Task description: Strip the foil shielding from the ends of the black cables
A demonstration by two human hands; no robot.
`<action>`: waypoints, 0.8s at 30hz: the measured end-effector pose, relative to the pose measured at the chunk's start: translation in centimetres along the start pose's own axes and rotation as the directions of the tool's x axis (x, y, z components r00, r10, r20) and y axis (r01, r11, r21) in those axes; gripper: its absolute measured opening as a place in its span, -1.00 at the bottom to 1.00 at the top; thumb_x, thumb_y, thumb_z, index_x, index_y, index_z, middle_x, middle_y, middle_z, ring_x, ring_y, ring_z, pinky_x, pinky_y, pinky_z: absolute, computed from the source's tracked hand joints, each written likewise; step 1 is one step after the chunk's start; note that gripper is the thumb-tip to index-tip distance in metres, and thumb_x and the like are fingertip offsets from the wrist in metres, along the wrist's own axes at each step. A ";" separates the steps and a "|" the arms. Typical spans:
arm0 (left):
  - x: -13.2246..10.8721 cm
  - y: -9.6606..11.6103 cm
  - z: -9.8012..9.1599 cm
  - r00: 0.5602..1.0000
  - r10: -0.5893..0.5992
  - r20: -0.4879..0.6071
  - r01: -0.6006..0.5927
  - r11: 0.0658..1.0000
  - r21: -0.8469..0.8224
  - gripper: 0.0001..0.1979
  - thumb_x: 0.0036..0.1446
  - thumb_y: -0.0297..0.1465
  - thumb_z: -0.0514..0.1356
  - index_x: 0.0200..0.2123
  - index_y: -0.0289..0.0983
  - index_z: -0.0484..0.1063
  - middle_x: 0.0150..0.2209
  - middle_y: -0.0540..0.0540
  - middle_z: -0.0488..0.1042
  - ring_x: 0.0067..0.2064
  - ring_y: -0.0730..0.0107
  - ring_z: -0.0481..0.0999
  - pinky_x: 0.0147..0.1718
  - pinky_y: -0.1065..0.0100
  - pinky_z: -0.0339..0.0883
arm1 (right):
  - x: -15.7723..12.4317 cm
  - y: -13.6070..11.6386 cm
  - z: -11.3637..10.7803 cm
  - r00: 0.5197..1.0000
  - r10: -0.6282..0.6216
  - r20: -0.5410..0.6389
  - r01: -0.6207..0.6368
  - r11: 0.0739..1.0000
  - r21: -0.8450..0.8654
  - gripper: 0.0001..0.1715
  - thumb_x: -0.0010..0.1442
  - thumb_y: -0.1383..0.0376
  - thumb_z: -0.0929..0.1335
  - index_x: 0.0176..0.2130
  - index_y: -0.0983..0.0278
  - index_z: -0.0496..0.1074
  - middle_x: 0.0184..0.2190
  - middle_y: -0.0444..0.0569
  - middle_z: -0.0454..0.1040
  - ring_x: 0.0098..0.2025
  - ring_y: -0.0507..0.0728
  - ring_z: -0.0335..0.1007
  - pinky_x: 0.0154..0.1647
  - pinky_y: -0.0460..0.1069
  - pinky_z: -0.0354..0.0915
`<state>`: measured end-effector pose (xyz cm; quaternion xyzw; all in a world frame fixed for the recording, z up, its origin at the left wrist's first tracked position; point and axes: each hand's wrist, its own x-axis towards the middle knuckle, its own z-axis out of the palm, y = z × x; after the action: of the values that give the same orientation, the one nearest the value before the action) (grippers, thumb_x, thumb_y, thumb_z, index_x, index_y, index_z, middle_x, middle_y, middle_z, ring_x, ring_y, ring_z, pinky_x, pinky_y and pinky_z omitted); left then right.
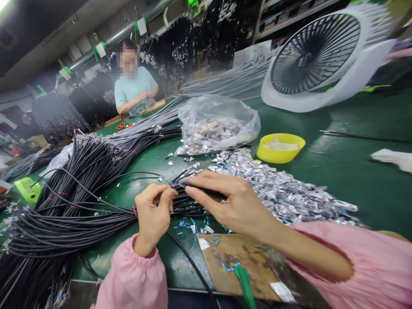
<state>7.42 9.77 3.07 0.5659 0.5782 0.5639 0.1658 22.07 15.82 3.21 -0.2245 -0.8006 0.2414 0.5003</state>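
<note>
Near the middle of the view, my left hand [155,211] pinches the stripped end of a black cable [189,257], thumb against bent fingers. My right hand [230,198] comes in from the right, its thumb and forefinger closing at the same cable end, close to my left fingertips. Thin coloured wires show between the two hands, too small to tell apart. Under and behind my hands lies a bundle of black cables [106,216]. Silver foil scraps [286,193] are heaped beyond my right forearm.
A brown board [236,257] with a green-handled tool [244,285] lies at the front edge. Beyond are a clear plastic bag [222,122], a yellow dish [281,148] and a white fan [317,56]. Another person [133,86] works at the table's far side.
</note>
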 end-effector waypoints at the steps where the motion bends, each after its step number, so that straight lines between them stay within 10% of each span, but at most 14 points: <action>1: 0.2 0.1 -0.1 0.999 -0.032 0.037 0.034 0.999 -0.033 -0.69 0.12 -0.26 0.13 -0.56 -0.33 0.40 -0.63 0.05 0.23 -0.63 0.63 0.19 -0.66 0.52 0.07 | 0.0 0.0 0.0 1.000 0.006 0.005 -0.006 1.000 0.008 -0.77 0.21 0.32 0.26 -0.30 0.32 0.50 -0.44 -0.03 0.49 -0.45 0.05 0.38 -0.44 -0.08 0.29; 8: 1.1 0.7 -0.7 0.938 -0.181 0.296 0.245 0.949 -0.197 -0.51 0.01 -0.02 0.15 -0.65 -0.34 0.29 -0.71 0.08 0.11 -0.68 0.67 0.03 -0.71 0.51 -0.09 | 0.2 0.2 0.1 0.995 0.092 0.037 -0.096 0.989 0.113 -0.77 0.19 0.29 0.26 -0.37 0.29 0.49 -0.45 -0.04 0.48 -0.43 0.06 0.38 -0.41 -0.05 0.28; 15: 0.4 0.1 0.0 0.986 0.013 0.168 -0.020 0.999 0.039 -0.86 0.01 -0.35 0.24 -0.50 -0.31 0.51 -0.57 -0.02 0.41 -0.53 0.53 0.31 -0.55 0.48 0.16 | 0.8 0.2 -0.1 0.973 0.224 0.061 -0.231 0.956 0.179 -0.59 0.11 0.02 0.31 -0.53 0.28 0.30 -0.58 -0.11 0.30 -0.53 0.03 0.18 -0.54 -0.07 0.11; 21: 0.6 -0.3 0.1 0.983 0.148 0.107 -0.155 0.986 0.061 -0.96 0.00 -0.44 0.25 -0.45 -0.26 0.52 -0.47 -0.02 0.47 -0.41 0.46 0.38 -0.40 0.44 0.22 | 1.1 0.8 0.2 0.827 0.297 0.477 -0.532 0.688 0.493 -0.51 0.04 -0.10 0.29 -0.48 0.27 0.20 -0.69 -0.28 0.00 -0.67 -0.05 -0.14 -0.66 -0.10 -0.11; 24: 0.6 -0.4 0.2 0.987 0.103 0.120 -0.112 0.991 0.070 -0.92 0.03 -0.41 0.23 -0.45 -0.27 0.51 -0.51 -0.01 0.43 -0.44 0.47 0.34 -0.45 0.44 0.19 | 0.9 1.0 0.4 0.900 0.221 0.376 -0.386 0.804 0.451 -0.67 0.09 0.06 0.26 -0.46 0.26 0.18 -0.64 -0.21 0.08 -0.61 -0.01 -0.02 -0.62 -0.09 -0.03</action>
<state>7.24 10.47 2.96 0.6340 0.5574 0.5155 0.1467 21.44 17.07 3.13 -0.1688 -0.7268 0.5561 0.3661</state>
